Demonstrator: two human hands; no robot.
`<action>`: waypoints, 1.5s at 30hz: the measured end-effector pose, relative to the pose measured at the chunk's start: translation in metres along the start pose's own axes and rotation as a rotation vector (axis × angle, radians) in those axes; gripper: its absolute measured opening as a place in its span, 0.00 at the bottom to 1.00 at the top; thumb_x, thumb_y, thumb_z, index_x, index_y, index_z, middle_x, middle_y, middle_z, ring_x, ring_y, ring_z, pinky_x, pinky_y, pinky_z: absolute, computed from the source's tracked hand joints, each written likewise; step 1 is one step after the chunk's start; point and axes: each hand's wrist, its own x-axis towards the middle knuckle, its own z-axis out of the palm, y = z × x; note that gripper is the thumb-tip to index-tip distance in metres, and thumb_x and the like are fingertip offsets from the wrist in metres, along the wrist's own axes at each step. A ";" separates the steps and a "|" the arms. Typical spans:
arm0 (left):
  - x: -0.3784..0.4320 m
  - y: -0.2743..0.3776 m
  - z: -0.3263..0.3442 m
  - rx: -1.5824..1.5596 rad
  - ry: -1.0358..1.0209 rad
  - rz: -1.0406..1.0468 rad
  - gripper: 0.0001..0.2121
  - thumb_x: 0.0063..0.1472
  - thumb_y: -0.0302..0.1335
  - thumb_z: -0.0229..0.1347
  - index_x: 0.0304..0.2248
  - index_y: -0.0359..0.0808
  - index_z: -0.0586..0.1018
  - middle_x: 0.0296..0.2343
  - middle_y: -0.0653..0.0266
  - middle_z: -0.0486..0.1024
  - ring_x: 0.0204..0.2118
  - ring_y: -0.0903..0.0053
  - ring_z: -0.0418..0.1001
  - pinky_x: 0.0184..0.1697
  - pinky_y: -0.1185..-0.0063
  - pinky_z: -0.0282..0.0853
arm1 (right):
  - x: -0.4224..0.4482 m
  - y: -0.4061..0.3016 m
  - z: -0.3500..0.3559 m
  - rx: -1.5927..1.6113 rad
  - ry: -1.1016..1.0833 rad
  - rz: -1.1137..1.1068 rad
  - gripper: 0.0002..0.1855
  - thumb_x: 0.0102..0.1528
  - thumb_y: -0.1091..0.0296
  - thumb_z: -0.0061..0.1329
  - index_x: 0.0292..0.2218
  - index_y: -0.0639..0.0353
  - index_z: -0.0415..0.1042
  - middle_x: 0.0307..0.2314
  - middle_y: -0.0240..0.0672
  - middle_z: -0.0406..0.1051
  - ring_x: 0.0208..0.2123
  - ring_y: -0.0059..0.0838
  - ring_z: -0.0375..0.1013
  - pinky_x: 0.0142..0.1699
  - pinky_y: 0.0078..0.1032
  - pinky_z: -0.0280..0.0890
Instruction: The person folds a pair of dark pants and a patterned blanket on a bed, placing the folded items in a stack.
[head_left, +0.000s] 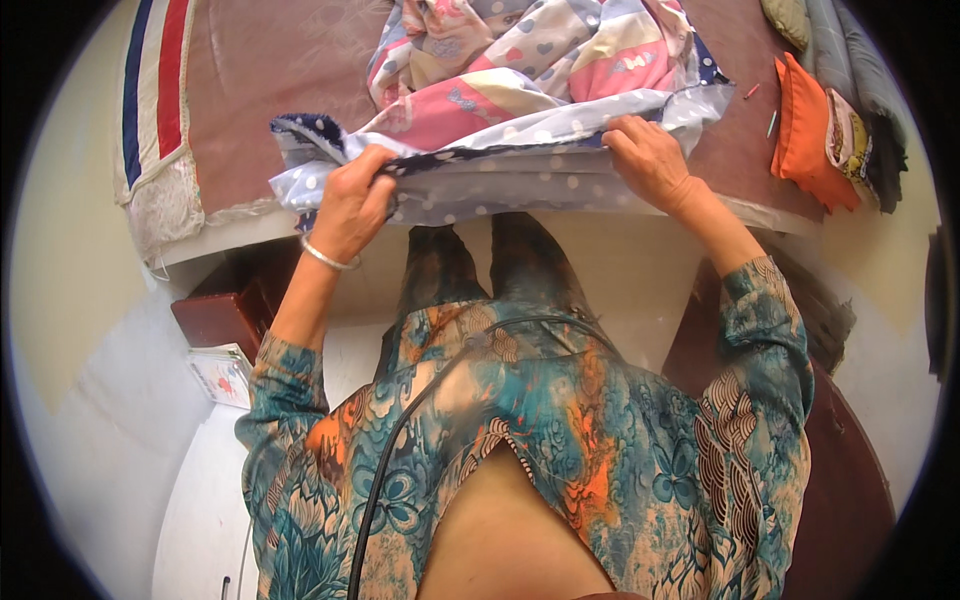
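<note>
Both of my hands grip the near edge of a large printed cloth (517, 94) at the front of a brown-covered table or bed (277, 90). My left hand (356, 195), with a silvery bangle (330, 256) on its wrist, pinches the dark polka-dot edge (442, 159). Farther right, my right hand (649, 161) holds the same edge, its fingers curled over the fabric. Between the hands the edge runs nearly straight, with the pale dotted reverse side hanging below it. The pink, white and blue part lies rumpled beyond. Folds hide some of my fingertips.
A striped cloth band (171, 82) lies along the left side. On the right are an orange cloth (802, 142), grey folded fabric (862, 67) and two small thin items, one being red (751, 91). A black cable (405, 420) crosses my patterned shirt. Booklets (219, 375) lie at lower left.
</note>
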 end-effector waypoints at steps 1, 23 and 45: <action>-0.002 0.004 -0.005 -0.004 0.026 0.005 0.08 0.49 0.17 0.44 0.31 0.29 0.69 0.22 0.53 0.68 0.24 0.64 0.69 0.30 0.78 0.63 | -0.004 0.002 0.000 -0.007 -0.001 0.005 0.07 0.42 0.74 0.44 0.27 0.56 0.64 0.25 0.32 0.63 0.28 0.31 0.65 0.33 0.26 0.60; -0.049 0.024 -0.041 0.022 0.140 -0.042 0.11 0.49 0.16 0.41 0.33 0.30 0.69 0.18 0.70 0.62 0.17 0.86 0.56 0.20 0.86 0.54 | 0.038 0.055 0.022 -0.242 -0.006 0.204 0.08 0.41 0.70 0.49 0.28 0.52 0.70 0.46 0.31 0.60 0.49 0.37 0.57 0.48 0.33 0.56; -0.040 -0.043 -0.061 -0.147 0.054 -0.428 0.07 0.57 0.23 0.43 0.33 0.30 0.69 0.20 0.74 0.62 0.20 0.90 0.56 0.22 0.89 0.53 | 0.055 0.087 -0.035 0.691 -0.178 0.686 0.10 0.45 0.65 0.50 0.28 0.62 0.69 0.21 0.28 0.66 0.25 0.14 0.64 0.31 0.15 0.59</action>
